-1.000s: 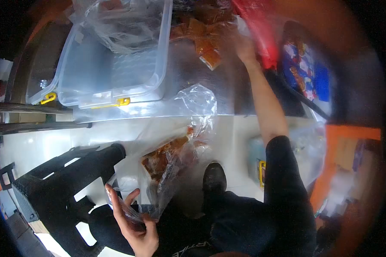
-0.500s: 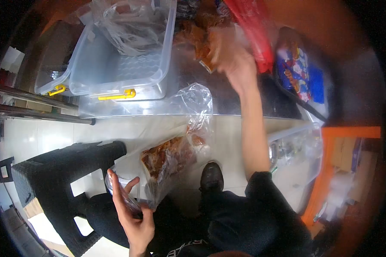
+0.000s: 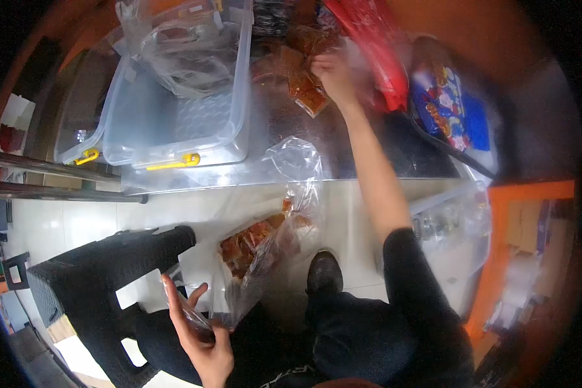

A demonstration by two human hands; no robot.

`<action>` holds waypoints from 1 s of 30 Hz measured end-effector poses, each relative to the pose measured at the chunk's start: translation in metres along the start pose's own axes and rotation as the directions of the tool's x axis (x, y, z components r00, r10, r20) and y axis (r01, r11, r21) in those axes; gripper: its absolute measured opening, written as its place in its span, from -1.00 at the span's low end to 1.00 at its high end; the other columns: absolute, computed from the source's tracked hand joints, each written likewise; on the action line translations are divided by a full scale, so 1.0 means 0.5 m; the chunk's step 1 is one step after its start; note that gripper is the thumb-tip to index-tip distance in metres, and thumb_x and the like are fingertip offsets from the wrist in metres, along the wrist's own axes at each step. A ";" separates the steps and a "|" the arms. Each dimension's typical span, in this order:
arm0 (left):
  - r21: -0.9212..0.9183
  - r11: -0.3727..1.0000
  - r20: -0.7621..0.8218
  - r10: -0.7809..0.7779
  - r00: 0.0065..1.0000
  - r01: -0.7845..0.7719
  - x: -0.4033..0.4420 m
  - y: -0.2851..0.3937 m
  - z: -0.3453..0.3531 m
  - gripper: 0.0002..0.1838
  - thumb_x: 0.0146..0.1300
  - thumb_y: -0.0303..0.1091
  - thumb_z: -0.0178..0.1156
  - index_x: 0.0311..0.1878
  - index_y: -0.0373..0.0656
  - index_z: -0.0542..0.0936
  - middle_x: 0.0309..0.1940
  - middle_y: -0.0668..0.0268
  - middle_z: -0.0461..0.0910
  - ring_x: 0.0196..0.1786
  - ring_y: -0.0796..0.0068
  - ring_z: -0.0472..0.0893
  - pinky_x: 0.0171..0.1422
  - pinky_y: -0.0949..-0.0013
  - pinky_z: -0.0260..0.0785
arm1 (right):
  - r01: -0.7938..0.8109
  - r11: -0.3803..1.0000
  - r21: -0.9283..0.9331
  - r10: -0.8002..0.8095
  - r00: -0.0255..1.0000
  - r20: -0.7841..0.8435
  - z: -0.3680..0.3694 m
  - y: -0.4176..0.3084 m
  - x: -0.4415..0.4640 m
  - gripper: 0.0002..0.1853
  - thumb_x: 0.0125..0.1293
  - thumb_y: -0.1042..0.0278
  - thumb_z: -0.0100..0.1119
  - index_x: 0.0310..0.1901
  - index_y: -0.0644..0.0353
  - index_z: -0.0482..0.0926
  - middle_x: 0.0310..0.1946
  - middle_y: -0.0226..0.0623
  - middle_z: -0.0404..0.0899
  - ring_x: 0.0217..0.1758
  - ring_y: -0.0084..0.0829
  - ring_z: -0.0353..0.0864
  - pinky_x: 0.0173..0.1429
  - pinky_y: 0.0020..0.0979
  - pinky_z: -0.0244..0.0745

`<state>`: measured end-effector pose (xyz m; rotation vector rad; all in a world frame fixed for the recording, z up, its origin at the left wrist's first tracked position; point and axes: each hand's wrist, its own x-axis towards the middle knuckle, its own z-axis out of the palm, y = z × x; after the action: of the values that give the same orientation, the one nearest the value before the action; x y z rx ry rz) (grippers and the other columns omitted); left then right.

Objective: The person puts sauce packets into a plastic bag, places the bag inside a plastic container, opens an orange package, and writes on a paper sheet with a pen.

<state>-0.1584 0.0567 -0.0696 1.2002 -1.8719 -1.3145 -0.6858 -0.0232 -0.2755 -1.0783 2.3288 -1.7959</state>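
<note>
My left hand (image 3: pixel 204 336) holds the mouth of a clear plastic bag (image 3: pixel 265 284), its fingers and thumb spread within the bag's edge. Inside the bag lie several flat reddish-brown packets (image 3: pixel 246 246); their contents cannot be made out. The far end of the bag rests at the metal table's front edge. Over the table, my right hand (image 3: pixel 333 74) has its fingers curled on a pile of similar orange-brown packets (image 3: pixel 310 97). Its fingertips are partly blurred against the pile.
A clear bin (image 3: pixel 239 145) with yellow latches stands left on the table (image 3: pixel 291 123), holding crumpled plastic. Red plastic bags (image 3: pixel 381 58) and a blue printed package (image 3: pixel 449 110) lie to the right. Below are a black stool (image 3: pixel 103 278) and another clear bin (image 3: pixel 456 226).
My right hand has moved up and left onto the packets on the table. My left hand keeps its hold on the bag. The view has shifted slightly.
</note>
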 end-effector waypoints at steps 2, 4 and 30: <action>0.072 0.996 0.006 0.052 0.999 -0.052 0.007 -0.004 -0.003 0.02 -0.07 -0.62 0.03 0.62 -0.30 0.04 0.64 0.02 -0.01 0.50 0.12 0.29 0.50 0.02 0.24 | 0.215 0.782 -0.585 -0.270 0.963 -0.007 -0.021 0.001 -0.003 -0.57 0.27 0.30 0.31 0.15 0.27 0.60 -0.10 0.02 0.74 0.00 -0.06 0.76 0.17 -0.15 0.62; 0.111 0.991 -0.005 0.077 0.997 -0.076 0.014 -0.006 -0.001 -0.05 0.08 -0.53 0.10 0.61 -0.31 0.04 0.65 0.01 -0.03 0.52 0.12 0.26 0.50 0.01 0.24 | 0.270 0.522 -0.809 -0.364 0.928 0.075 -0.024 0.046 0.000 -0.57 0.30 0.21 0.27 0.15 0.21 0.61 -0.08 0.05 0.73 0.03 0.02 0.74 0.22 -0.07 0.59; 0.032 0.999 -0.052 0.036 0.998 -0.035 0.021 -0.001 0.011 -0.03 -0.02 -0.60 0.00 0.61 -0.30 0.06 0.65 0.04 -0.02 0.38 0.12 0.41 0.53 0.09 0.20 | -0.118 0.942 0.315 -0.293 0.175 0.940 0.039 -0.399 -0.252 -0.60 0.33 0.39 0.37 0.17 0.30 0.59 -0.02 -0.18 0.75 -0.05 -0.32 0.76 0.05 -0.37 0.68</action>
<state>-0.1673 0.0497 -0.0723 1.2000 -1.8742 -1.2279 -0.4809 0.0043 -0.1601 -1.6133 1.0693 -0.7960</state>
